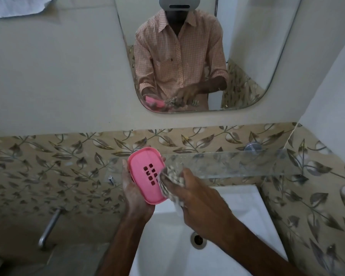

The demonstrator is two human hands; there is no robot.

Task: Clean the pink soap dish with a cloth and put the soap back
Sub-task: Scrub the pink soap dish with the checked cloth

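A small bathroom: leaf-patterned tiles, a wall mirror (197, 56), a glass shelf (237, 162) and a white washbasin (187, 246) below the hands. The left hand's fingers (126, 168) curl round the far edge of the pink soap dish (145, 176), cupping it tilted above the basin with its drain slots facing the camera. The right hand's fingers (171, 185) are pressed together, pinching a bunched patterned cloth (172, 176) against the dish's right rim. To wipe well, push a cloth fold into the slots and along the rim while the left hand (132, 188) braces. Both forearms rise from below, the right hand (199, 200) wrist-high and angled left. The soap is not visible, perhaps on the shelf.
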